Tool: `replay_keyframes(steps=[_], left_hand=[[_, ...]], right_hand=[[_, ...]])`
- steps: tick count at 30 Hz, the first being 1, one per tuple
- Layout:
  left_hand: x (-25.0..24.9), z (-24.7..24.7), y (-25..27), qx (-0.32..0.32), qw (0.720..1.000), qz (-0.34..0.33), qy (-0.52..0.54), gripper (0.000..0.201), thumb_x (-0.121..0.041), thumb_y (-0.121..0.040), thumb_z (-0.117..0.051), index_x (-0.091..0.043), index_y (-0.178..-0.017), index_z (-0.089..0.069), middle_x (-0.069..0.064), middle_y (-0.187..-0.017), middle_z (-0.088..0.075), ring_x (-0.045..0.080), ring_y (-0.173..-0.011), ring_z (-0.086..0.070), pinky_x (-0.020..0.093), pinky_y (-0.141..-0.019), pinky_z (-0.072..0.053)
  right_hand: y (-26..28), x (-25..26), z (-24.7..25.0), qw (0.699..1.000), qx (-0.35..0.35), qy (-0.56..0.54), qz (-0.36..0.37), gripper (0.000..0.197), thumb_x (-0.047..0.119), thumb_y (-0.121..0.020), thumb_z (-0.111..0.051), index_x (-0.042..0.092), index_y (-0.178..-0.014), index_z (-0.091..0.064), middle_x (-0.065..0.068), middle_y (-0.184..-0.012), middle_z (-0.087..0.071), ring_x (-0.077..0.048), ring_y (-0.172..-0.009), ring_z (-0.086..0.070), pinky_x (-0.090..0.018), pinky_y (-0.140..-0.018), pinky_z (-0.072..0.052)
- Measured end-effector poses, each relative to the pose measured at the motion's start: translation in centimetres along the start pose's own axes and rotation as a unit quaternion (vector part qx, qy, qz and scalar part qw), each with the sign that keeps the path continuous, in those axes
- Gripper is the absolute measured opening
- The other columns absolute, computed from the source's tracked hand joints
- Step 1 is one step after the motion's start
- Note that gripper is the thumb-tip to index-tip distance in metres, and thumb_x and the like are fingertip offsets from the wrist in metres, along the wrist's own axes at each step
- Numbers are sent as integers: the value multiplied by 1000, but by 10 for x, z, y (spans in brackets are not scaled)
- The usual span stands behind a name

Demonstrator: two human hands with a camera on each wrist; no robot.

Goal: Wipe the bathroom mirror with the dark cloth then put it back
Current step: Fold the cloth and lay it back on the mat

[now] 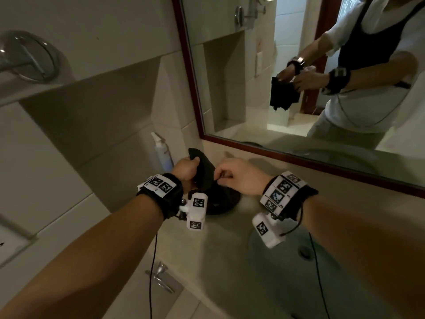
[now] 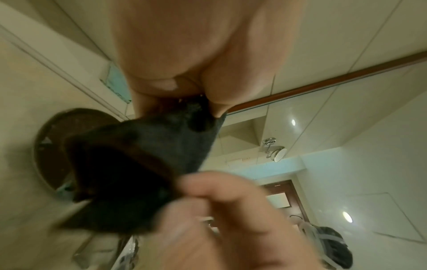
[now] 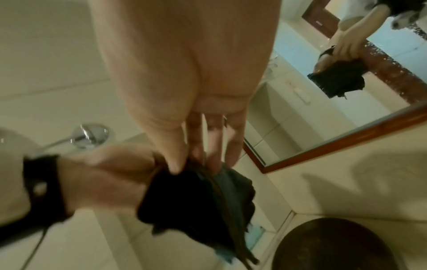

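Note:
Both hands hold the dark cloth (image 1: 204,169) above the counter's back left corner. My left hand (image 1: 187,168) grips its upper end in a fist. My right hand (image 1: 224,174) pinches its edge between thumb and fingers (image 3: 175,160). In the left wrist view the cloth (image 2: 148,164) hangs bunched between the two hands, and in the right wrist view the cloth (image 3: 198,206) droops in folds. The mirror (image 1: 299,65) with a dark red frame fills the upper right and shows the hands and cloth reflected.
A dark round tray (image 1: 227,201) lies on the beige counter (image 1: 207,261) under the cloth. A pump bottle (image 1: 162,150) stands in the corner behind my left hand. The sink basin (image 1: 305,252) lies at lower right. A chrome wall fitting (image 1: 30,56) sticks out at upper left.

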State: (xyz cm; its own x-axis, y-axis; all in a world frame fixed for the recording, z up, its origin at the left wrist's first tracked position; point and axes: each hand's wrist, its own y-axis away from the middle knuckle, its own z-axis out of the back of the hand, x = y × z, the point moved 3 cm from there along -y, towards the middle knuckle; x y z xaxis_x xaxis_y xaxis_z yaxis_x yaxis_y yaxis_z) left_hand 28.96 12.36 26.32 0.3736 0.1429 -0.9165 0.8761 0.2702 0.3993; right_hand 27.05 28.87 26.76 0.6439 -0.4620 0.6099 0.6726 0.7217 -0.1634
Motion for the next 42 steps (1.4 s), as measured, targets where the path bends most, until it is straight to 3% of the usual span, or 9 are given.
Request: replay_keyframes(steps=[3,8,11,15,21,30,35,39,42], left_hand=[[-8,-5,-23,11,1000,-16,-24,42,-23,-106,-40,-5,-143,-39,18,-133,-55,35,-117,-56,49,-102,-45],[-15,-15,-59,71,996,-25,-52,40,-23,-105,-42,-6,-141,-45,15,-129,-60,28,-112,-60,38,-89,-50],[-20,-23,-79,150,985,-23,-78,36,-22,-105,-43,-5,-135,-51,14,-126,-62,24,-106,-64,32,-80,-53],[-24,-26,-112,230,968,-27,-100,27,-20,-103,-46,-9,-123,-60,11,-120,-67,21,-102,-68,30,-80,-54],[-11,-8,-188,232,948,-59,-210,35,-33,-102,-47,-11,-127,-59,12,-120,-67,29,-112,-63,45,-104,-46],[45,-5,-291,217,935,-30,-279,47,-52,-95,-46,-29,-135,-53,-3,-127,-60,21,-113,-58,41,-105,-45],[75,-15,-317,254,947,70,-184,36,-31,-104,-45,-16,-136,-52,3,-122,-62,22,-108,-61,32,-88,-51],[102,-12,-337,264,940,118,-182,42,-38,-103,-44,-20,-142,-47,7,-131,-60,25,-114,-60,40,-99,-49],[124,-4,-351,263,935,137,-192,49,-40,-102,-47,-18,-146,-43,7,-137,-55,25,-119,-57,43,-106,-44]], right_hand=[[-6,-17,-10,994,107,31,-7,25,24,-92,-68,20,-117,-69,6,-112,-59,-9,-93,-60,-22,-84,-48],[-21,-51,9,978,-26,-168,-118,21,22,-96,-62,17,-116,-66,2,-106,-70,-16,-93,-69,-33,-85,-58],[-39,-91,17,968,-155,-107,-167,57,34,-87,-73,22,-138,-50,0,-132,-54,-16,-120,-55,-42,-105,-47],[-64,-124,7,961,-60,-206,-175,78,55,-81,-72,35,-148,-38,10,-147,-49,-11,-136,-45,-43,-115,-36],[-106,-166,-6,953,-76,-107,-272,46,56,-79,-69,28,-116,-69,2,-112,-71,-21,-106,-65,-48,-100,-49],[-133,-230,-66,863,-109,-229,-436,34,20,-93,-66,14,-127,-62,-7,-117,-65,-22,-105,-65,-39,-97,-53],[-128,-256,-101,803,-150,-302,-491,9,21,-96,-63,15,-103,-64,-8,-102,-67,-24,-99,-67,-43,-90,-57],[-127,-270,-124,774,-124,-358,-508,34,21,-89,-72,8,-118,-60,-9,-111,-66,-24,-103,-67,-40,-89,-57],[-127,-279,-139,780,-98,-339,-517,40,16,-88,-73,8,-125,-58,-7,-105,-67,-20,-89,-68,-30,-69,-59]])
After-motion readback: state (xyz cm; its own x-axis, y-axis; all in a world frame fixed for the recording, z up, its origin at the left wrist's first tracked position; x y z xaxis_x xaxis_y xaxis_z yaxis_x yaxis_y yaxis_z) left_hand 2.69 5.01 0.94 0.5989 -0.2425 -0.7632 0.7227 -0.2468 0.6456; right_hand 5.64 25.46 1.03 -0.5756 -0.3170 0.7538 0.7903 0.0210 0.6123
